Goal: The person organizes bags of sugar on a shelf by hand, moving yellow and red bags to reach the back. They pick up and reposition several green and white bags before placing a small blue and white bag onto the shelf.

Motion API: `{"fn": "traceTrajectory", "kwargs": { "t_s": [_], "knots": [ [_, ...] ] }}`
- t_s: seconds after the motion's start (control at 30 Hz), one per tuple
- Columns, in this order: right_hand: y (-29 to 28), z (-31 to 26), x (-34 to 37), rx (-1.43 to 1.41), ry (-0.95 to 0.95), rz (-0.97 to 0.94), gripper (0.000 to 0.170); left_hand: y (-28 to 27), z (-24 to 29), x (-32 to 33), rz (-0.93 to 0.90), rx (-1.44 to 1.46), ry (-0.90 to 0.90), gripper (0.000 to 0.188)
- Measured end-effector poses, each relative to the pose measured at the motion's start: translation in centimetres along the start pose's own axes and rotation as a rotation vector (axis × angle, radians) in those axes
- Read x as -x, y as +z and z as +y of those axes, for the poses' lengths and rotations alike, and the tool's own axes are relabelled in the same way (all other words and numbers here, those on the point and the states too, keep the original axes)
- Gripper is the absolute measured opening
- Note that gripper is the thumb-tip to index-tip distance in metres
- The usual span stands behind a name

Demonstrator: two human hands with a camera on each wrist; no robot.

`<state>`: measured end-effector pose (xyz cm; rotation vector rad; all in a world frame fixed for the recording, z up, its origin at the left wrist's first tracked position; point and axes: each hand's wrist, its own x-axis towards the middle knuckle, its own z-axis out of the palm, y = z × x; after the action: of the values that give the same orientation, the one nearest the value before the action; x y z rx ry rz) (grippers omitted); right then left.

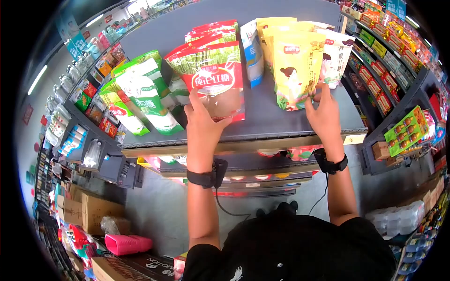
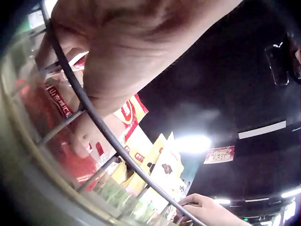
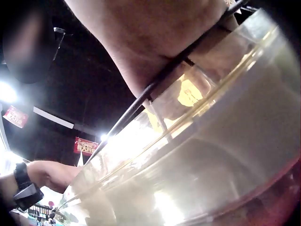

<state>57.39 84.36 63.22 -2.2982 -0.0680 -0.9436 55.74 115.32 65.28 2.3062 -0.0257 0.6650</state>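
Observation:
In the head view, a red-and-clear pouch of brown sugar (image 1: 216, 79) stands upright at the front of its row on the grey shelf (image 1: 262, 124). My left hand (image 1: 204, 126) touches its lower left front, index finger and thumb spread apart. A yellow pouch (image 1: 293, 65) with a drawn woman's head stands to the right. At its lower right edge, my right hand (image 1: 326, 117) pinches it with thumb and bent fingers. The left wrist view shows my left hand (image 2: 136, 52) close above the wire rail (image 2: 101, 122); my right fingers curl farther off.
Green-and-white pouches (image 1: 147, 96) lean at the left. A blue-and-white pouch (image 1: 253, 56) stands between the red and yellow rows, and a white pouch (image 1: 336, 56) behind the yellow one. A low wire rail and a price tag (image 1: 354, 139) edge the shelf. Cardboard boxes (image 1: 96, 210) sit lower left.

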Motion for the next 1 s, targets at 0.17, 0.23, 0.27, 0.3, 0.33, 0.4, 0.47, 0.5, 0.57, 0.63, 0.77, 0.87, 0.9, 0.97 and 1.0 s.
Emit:
{"fn": "traceTrajectory", "kwargs": {
  "t_s": [0.17,0.23,0.27,0.3,0.33,0.4,0.47,0.5,0.57,0.63,0.77,0.87,0.9,0.97,1.0],
  "knots": [
    [0.0,-0.5,0.1,0.034,0.015,0.007,0.032,0.2,0.7,-1.2,-0.025,-0.006,-0.028,0.115],
    [0.1,-0.6,0.2,0.020,0.012,0.032,0.030,0.3,0.1,-1.9,-0.039,-0.006,-0.018,0.116],
    [0.1,-0.6,0.2,0.021,-0.014,0.077,0.029,0.4,-0.1,-2.3,-0.038,-0.014,-0.010,0.116],
    [0.2,-0.6,0.2,0.023,-0.041,0.123,0.027,0.5,-0.3,-2.6,-0.038,-0.020,-0.001,0.116],
    [0.2,-0.6,0.2,0.025,-0.067,0.169,0.026,0.6,-0.6,-2.7,-0.037,-0.026,0.009,0.116],
    [0.2,-1.7,0.8,-0.012,-0.168,0.155,0.023,0.8,-0.9,-2.8,-0.039,-0.028,0.023,0.117],
    [0.4,-4.5,1.8,-0.139,-0.236,0.068,0.021,0.9,-1.4,-3.3,-0.029,-0.015,0.063,0.116],
    [0.7,-6.5,2.4,-0.198,-0.254,-0.001,0.021,1.1,-1.8,-3.3,-0.028,-0.001,0.090,0.116],
    [2.2,-9.1,3.4,-0.152,-0.298,-0.173,0.028,0.5,-2.2,-3.3,-0.065,0.081,0.082,0.117],
    [4.4,-10.3,4.2,-0.165,-0.352,-0.217,0.041,-0.4,-2.1,-3.5,-0.128,0.219,0.013,0.120],
    [6.7,-10.8,4.2,-0.061,-0.347,-0.277,0.052,0.4,-4.0,-3.3,0.004,0.172,0.126,0.126],
    [6.8,-10.5,3.9,-0.051,-0.353,-0.316,0.056,0.0,-4.2,-3.3,-0.164,0.186,-0.018,0.121],
    [6.8,-10.4,3.8,-0.045,-0.362,-0.325,0.057,-0.1,-4.4,-3.3,-0.168,0.201,-0.013,0.121],
    [7.0,-10.4,3.8,-0.015,-0.373,-0.340,0.060,-0.2,-4.9,-3.4,-0.188,0.230,-0.002,0.120],
    [7.1,-10.5,3.8,0.000,-0.375,-0.341,0.060,0.1,-5.3,-3.4,-0.171,0.272,0.025,0.117]
  ]
}}
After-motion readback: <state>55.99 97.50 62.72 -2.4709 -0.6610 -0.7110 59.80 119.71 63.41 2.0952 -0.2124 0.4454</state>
